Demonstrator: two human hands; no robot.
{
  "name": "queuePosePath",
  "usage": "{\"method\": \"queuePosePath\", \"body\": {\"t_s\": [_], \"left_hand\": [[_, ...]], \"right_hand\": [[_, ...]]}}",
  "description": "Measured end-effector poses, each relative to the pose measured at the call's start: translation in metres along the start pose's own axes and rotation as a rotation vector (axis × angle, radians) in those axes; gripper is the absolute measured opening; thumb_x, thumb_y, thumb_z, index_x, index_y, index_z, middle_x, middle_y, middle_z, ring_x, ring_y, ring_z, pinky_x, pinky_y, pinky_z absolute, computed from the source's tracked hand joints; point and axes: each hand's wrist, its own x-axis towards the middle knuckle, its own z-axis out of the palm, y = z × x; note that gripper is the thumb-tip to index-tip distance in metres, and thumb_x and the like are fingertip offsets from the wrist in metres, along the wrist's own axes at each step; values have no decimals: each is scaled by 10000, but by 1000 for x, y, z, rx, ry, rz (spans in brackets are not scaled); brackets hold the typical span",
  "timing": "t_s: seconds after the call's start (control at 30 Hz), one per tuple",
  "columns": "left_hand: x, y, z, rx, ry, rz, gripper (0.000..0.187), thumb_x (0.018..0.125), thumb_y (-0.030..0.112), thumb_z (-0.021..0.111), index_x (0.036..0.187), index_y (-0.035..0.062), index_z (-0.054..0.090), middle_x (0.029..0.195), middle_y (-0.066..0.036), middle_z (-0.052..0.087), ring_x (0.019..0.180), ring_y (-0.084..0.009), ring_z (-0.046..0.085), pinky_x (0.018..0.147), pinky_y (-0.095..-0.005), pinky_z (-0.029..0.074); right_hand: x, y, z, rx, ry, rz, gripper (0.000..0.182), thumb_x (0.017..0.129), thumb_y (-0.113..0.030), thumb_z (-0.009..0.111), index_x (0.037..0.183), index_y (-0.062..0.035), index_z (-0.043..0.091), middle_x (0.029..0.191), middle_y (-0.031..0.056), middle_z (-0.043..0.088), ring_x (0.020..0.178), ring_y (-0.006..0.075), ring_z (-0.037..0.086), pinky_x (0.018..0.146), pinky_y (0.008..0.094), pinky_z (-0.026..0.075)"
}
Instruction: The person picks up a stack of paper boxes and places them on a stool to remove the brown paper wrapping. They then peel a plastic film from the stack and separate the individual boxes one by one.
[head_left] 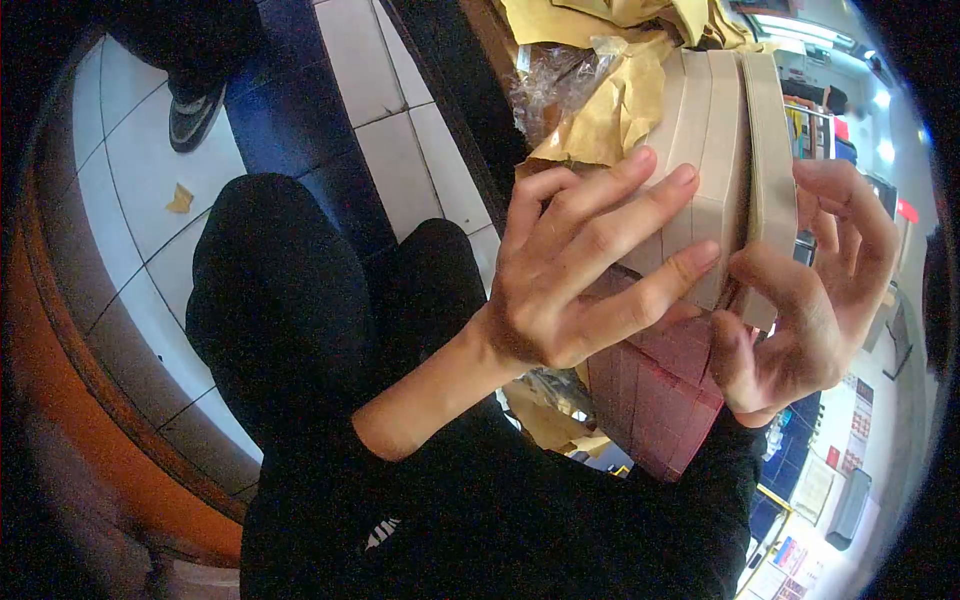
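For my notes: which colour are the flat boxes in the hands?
Beige flat boxes, seen in the head view.

Your left hand (590, 270) hides lower face of beige boards (725, 150); red block stack (655, 400) partly behind both palms. Shoe (192, 115) cut off above ankle. Background shelves blurred.

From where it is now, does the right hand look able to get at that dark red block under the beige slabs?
Probably yes. The right hand holds the edge of the beige slabs, with its palm right beside the dark red block. Nothing lies between them, though the hand is occupied.
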Motion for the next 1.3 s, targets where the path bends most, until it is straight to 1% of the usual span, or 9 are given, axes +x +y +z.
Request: {"method": "queuePosePath", "body": {"t_s": [0.17, 0.27, 0.43, 0.53, 0.8, 0.87, 0.93, 1.13, 1.3], "left_hand": [[-1, -3, 2, 25, 5, 27, 397, 798, 377, 700, 1113, 139, 654, 1207, -193, 615, 1127, -322, 587, 850, -404, 466], [-1, -1, 1, 16, 2, 14, 392, 805, 377, 695, 1113, 138, 655, 1211, -195, 613, 1129, -322, 586, 844, -402, 466], [-2, -2, 2, 16, 17, 24, 384, 816, 382, 684, 1111, 138, 658, 1211, -196, 613, 1124, -323, 588, 837, -397, 466], [-1, 2, 5, -20, 58, -46, 353, 773, 314, 726, 1097, 185, 672, 1235, -121, 621, 1118, -292, 593, 804, -381, 436], [0, 4, 8, -3, 84, -64, 352, 773, 321, 723, 1104, 224, 655, 1222, -94, 632, 1089, -262, 602, 789, -364, 437], [1, 2, 7, 6, 61, -38, 367, 781, 350, 710, 1114, 207, 648, 1215, -124, 628, 1099, -278, 599, 801, -372, 446], [0, -1, 3, 28, 9, 21, 415, 796, 403, 684, 1130, 159, 637, 1204, -191, 615, 1125, -318, 590, 829, -393, 464], [0, -1, 2, 27, -1, 15, 392, 814, 397, 675, 1125, 161, 641, 1202, -186, 618, 1125, -314, 591, 827, -392, 465], [0, -2, 2, 34, 15, 26, 394, 818, 403, 676, 1121, 154, 642, 1191, -191, 625, 1111, -312, 599, 823, -386, 465]], "right_hand": [[-2, 2, -2, -49, -14, -3, 236, 586, -115, 751, 769, -28, 628, 1202, 267, 430, 1105, 397, 525, 870, 500, 491], [-1, 1, 0, -50, 4, -4, 241, 564, -81, 743, 770, -31, 630, 1193, 261, 434, 1099, 389, 529, 870, 504, 491], [0, -1, -1, -31, 11, 24, 218, 577, -56, 724, 775, -34, 636, 1185, 257, 436, 1090, 383, 531, 861, 510, 494], [0, -1, -1, -23, 7, 25, 211, 592, -54, 718, 787, -34, 643, 1185, 255, 434, 1089, 385, 529, 862, 515, 491], [-1, 0, -2, 11, 0, 42, 212, 615, -59, 720, 811, -28, 646, 1202, 252, 418, 1100, 388, 524, 890, 515, 474], [-2, -1, -1, 1, 6, 41, 215, 616, -55, 722, 815, -27, 645, 1207, 253, 415, 1103, 386, 524, 895, 517, 471], [-2, 0, -1, -1, 4, 36, 214, 619, -50, 720, 817, -25, 645, 1211, 253, 414, 1104, 387, 525, 899, 519, 468], [-2, 2, -2, 1, -1, 12, 191, 634, -33, 702, 814, -20, 640, 1221, 253, 410, 1098, 393, 527, 888, 501, 479], [-3, 8, -1, 24, 51, -46, 129, 720, -96, 693, 804, -18, 635, 1231, 265, 410, 1080, 389, 534, 841, 470, 501]]}}
